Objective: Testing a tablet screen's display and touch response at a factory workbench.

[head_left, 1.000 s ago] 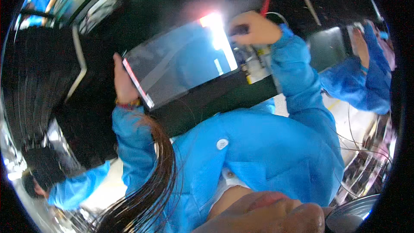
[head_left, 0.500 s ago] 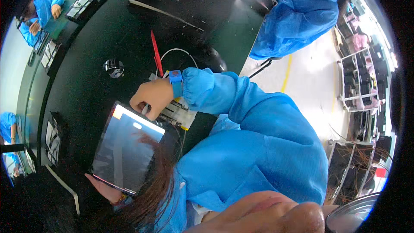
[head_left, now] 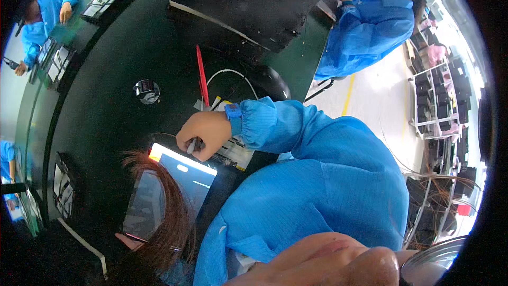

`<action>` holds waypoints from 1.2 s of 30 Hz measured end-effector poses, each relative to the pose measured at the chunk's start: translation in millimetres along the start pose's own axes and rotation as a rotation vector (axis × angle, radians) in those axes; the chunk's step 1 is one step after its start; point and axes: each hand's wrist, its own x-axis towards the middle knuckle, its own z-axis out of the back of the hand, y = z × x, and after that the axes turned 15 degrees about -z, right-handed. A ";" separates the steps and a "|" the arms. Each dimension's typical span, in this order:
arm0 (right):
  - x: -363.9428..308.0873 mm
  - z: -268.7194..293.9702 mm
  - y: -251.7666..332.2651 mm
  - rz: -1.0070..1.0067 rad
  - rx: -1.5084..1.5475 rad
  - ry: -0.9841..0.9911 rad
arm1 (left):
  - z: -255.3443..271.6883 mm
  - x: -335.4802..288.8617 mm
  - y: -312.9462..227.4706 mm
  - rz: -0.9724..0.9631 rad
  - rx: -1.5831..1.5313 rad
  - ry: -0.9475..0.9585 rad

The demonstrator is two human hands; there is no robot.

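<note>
A tablet (head_left: 200, 189) with a lit screen lies tilted in front of me, partly covered by a hanging lock of hair. At its lower left edge my left hand (head_left: 128, 241) grips it; only part of the hand shows and the rest is hidden. My right hand (head_left: 205, 133), with a blue wristband, is at the tablet's upper edge. Its fingers are closed round a small grey plug-like piece (head_left: 192, 145), whose kind I cannot make out. Beneath that wrist lies a pale flat panel with dark strips (head_left: 237, 154).
Beyond my right hand are a red slim pointed tool (head_left: 201, 74), a white cable (head_left: 228, 70) and a black mouse (head_left: 272, 82). A small round clear dish (head_left: 146, 91) sits farther left. Stacked black cases (head_left: 227, 5) stand at the back. Co-workers in blue sit left and right.
The whole view has shifted a little, so bench items appear lower and more to the right. Hair now hangs across the tablet. A short light line shows on its screen.
</note>
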 end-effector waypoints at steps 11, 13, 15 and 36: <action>-1.9 -6.0 -7.2 0.046 0.072 0.003 | 22.2 0.2 3.7 0.040 -0.379 0.404; -4.4 -6.7 -4.2 0.051 0.042 -0.033 | 23.2 4.2 2.9 0.066 -0.442 0.500; -5.9 -4.2 1.6 0.074 0.009 -0.056 | 23.3 8.5 3.4 0.097 -0.497 0.616; -3.5 -7.9 -13.7 0.005 -0.012 -0.078 | -35.6 -10.4 -17.1 0.149 -0.073 -0.017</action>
